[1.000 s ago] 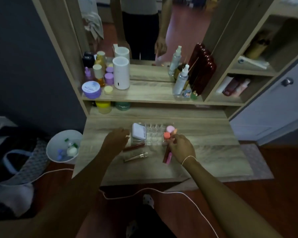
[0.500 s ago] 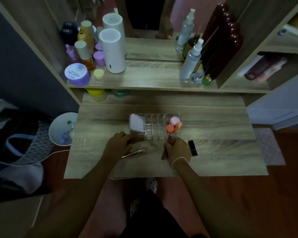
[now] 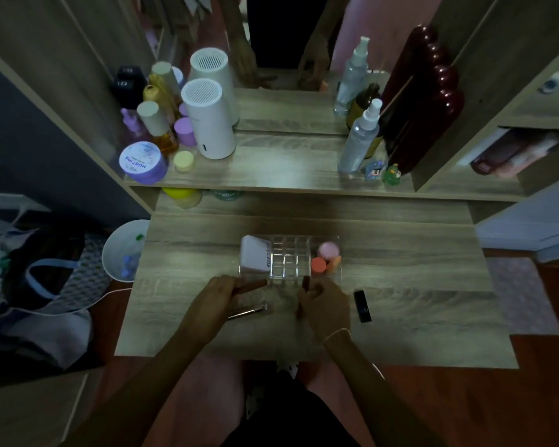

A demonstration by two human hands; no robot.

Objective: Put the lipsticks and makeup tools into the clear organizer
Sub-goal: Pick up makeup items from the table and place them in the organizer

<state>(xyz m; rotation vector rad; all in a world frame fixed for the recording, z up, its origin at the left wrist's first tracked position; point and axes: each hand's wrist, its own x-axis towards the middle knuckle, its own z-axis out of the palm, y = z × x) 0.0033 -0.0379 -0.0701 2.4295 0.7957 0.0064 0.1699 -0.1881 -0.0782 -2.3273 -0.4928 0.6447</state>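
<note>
The clear organizer (image 3: pixel 291 258) stands mid-table, with a white compact (image 3: pixel 255 253) in its left part and pink and orange sponges (image 3: pixel 326 258) in its right. My left hand (image 3: pixel 213 300) grips a reddish-brown lipstick (image 3: pixel 252 285) lying just in front of the organizer. A dark red lipstick (image 3: pixel 305 283) is held by my right hand (image 3: pixel 325 306), its tip near the organizer's front wall. A slim metallic tube (image 3: pixel 247 312) lies between my hands. To the right of my right hand a black lipstick (image 3: pixel 362 306) rests on the table.
A shelf behind the table carries a white cylinder (image 3: pixel 208 119), jars, a purple tub (image 3: pixel 141 162) and spray bottles (image 3: pixel 359 137), with a mirror behind. A white bin (image 3: pixel 125 250) and bags sit on the floor at left. The table's front edge is near my wrists.
The view dropped closer over the table. My left hand closed on the reddish-brown lipstick. My right hand left the sponges and now lifts a dark red lipstick.
</note>
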